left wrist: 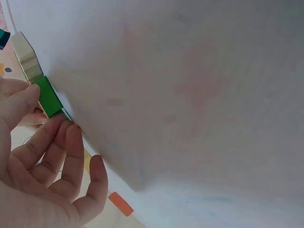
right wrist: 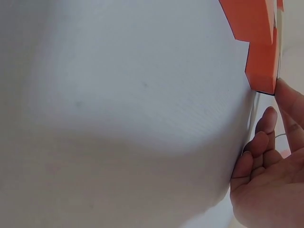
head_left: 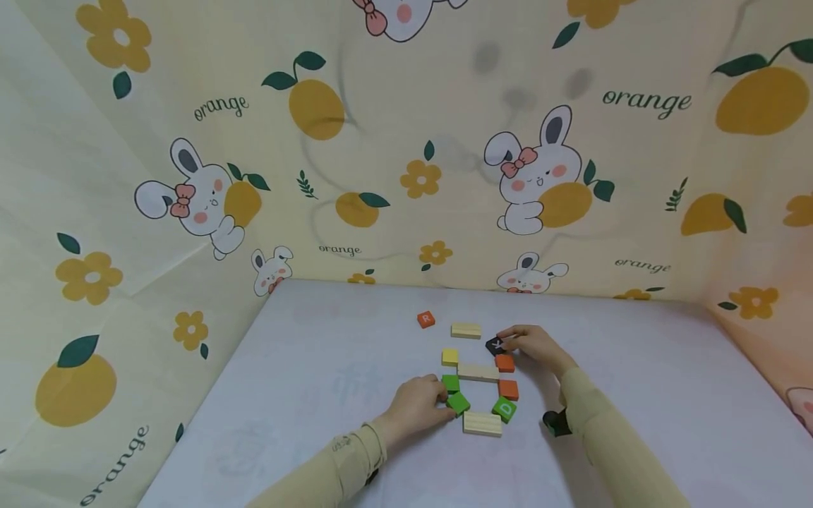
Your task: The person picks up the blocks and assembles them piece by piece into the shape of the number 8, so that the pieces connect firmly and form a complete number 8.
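Observation:
My left hand is at the near left of a ring of small blocks, its thumb and fingers pinching a green block. In the left wrist view the thumb presses one side of that green block. Just behind it lies a second green block. At the far right of the ring my right hand pinches a black block with a white letter. Orange blocks stand beside that hand, one orange block close to the fingertips in the right wrist view; there the black block is mostly hidden.
Wooden planks lie at the ring's front, middle and back. A yellow block, a green D block and orange blocks form its sides. An orange R block sits apart on the white table.

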Available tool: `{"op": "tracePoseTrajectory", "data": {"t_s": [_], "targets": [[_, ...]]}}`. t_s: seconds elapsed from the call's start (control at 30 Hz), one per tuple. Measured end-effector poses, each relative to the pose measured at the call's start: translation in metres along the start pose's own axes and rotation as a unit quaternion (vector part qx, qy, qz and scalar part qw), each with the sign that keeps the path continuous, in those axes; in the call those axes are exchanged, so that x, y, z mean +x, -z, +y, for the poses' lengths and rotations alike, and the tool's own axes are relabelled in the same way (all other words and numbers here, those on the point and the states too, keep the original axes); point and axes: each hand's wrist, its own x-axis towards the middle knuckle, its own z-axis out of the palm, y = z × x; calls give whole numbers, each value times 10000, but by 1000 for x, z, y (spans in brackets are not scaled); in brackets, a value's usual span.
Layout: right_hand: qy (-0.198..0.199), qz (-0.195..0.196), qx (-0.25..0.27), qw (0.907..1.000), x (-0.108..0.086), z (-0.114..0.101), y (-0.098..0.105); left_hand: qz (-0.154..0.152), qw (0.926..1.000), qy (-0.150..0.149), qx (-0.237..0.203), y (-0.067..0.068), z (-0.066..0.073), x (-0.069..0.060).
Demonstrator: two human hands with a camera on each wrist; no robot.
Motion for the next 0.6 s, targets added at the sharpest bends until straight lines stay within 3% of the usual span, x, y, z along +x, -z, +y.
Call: {"op": "tracePoseTrajectory", "data": {"t_s": [0.3, 0.47, 0.6], "targets": [[-62, -147, 4, 9999, 1, 4, 0, -156, 9998, 70, -129, 1, 0, 0], [-72, -138, -27, 9999, 1, 4, 1, -350, 9976, 235, -542, 7, -5, 0], [-60, -97, -48, 9999, 1, 4, 0, -325, 9964, 367, -691, 14, -14, 2]]}}
